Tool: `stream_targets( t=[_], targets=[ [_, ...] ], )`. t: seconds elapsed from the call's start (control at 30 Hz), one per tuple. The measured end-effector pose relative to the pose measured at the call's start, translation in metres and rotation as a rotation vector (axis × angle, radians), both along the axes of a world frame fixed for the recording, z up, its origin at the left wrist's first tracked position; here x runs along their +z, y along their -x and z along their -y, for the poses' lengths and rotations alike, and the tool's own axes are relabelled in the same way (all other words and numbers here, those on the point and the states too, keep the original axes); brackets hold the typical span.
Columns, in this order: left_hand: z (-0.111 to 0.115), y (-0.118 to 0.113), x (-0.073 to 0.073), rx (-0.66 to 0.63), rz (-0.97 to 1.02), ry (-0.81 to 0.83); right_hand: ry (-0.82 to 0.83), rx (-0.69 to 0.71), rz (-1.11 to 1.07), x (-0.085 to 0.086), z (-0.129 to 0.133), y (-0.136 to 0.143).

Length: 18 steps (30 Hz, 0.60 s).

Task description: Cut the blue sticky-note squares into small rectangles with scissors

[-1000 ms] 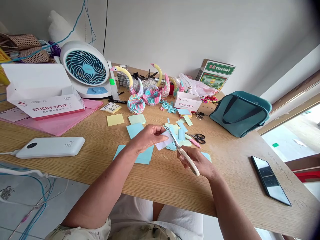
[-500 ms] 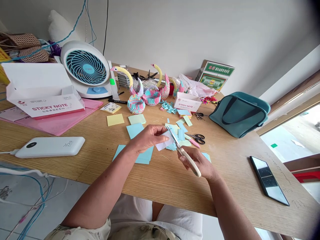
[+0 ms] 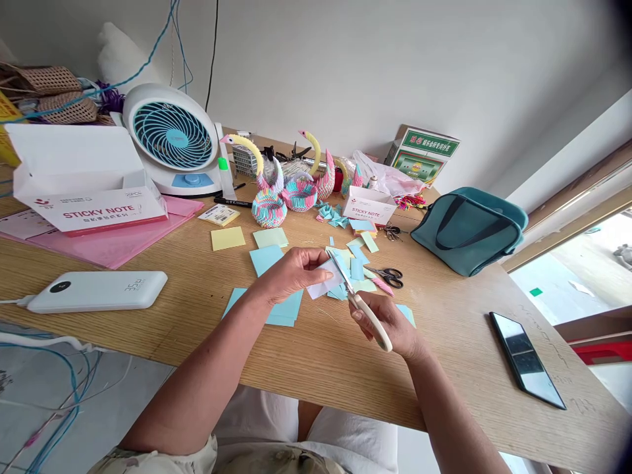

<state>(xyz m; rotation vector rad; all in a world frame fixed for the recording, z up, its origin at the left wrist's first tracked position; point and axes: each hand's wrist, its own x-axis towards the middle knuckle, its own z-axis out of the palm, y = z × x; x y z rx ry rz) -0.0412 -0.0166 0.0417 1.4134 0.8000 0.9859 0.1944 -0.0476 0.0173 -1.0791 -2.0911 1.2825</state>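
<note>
Between thumb and fingers, my left hand (image 3: 291, 273) pinches a pale sheet of paper (image 3: 320, 287) above the table. My right hand (image 3: 388, 324) is closed round the cream handles of a pair of scissors (image 3: 371, 318), whose blades lie across the right part of that sheet. Under and beside my left hand are light blue paper squares (image 3: 284, 313). Small cut blue and green paper pieces (image 3: 356, 268) lie behind the scissors. A second, black-handled pair of scissors (image 3: 392, 276) rests to their right.
Folded-paper swans (image 3: 269, 207) stand at the back, near a small sticky note box (image 3: 369, 205). On the left are a large open box (image 3: 93, 207), a fan (image 3: 172, 135) and a power bank (image 3: 101, 290). A teal bag (image 3: 467, 230) and a phone (image 3: 526, 359) are on the right.
The view has shifted slightly. Both hands keep nearly the same pose, with the scissor blades still across the pale paper.
</note>
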Motion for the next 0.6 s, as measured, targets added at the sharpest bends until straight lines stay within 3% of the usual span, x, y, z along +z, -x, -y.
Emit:
stream_targets(
  t=[0.6],
  targets=[
    [0.0013,-0.0004,0.0011,0.023,-0.017,0.002,0.023,-0.013,-0.028,-0.0059,-0.0003,0.0023]
  ],
)
